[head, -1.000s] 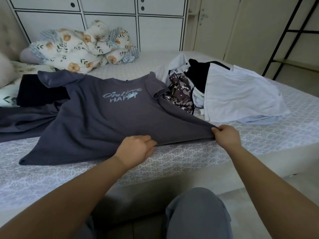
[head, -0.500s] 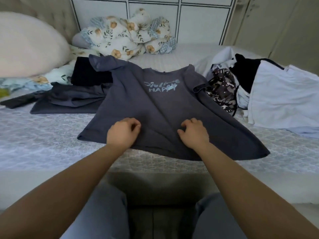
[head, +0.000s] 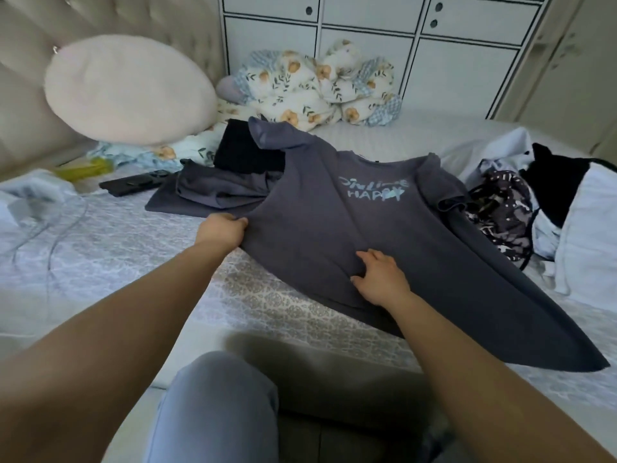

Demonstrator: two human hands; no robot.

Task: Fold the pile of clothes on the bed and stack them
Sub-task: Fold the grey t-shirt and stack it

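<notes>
Both hands have shifted since half a second ago: the left hand [head: 221, 229], then resting mid-hem, now sits at the shirt's left side edge, and the right hand [head: 379, 275] has moved onto the lower middle of the fabric.

Item: grey T-shirt [head: 350, 238], pale blue lettering on chest. Lies front-up on the bed [head: 110, 242], hem toward the person, lower right corner reaching the mattress edge. One sleeve is raised toward the back of the bed, the other crumpled at the right.

Left hand: fingers curled, pinching the shirt's side edge.
Right hand: fingers spread and fairly straight, pressing flat on the shirt, gripping nothing.

Unfolded pile [head: 547, 208]: white, black and patterned garments, heaped at the right, touching the shirt's right sleeve.

Other grey garment [head: 213, 195]: spread flat left of the shirt, partly under it. Black folded cloth [head: 243, 152] lies just behind it.

Round pale cushion [head: 130, 88]: leans against the padded headboard [head: 20, 105].
Floral quilt [head: 317, 88]: bundled at the far side, against white cabinet doors [head: 467, 58].
Dark flat object [head: 133, 183]: on the bed left of the grey garment; kind unclear.
Grey trouser knee [head: 217, 406]: bottom centre.
</notes>
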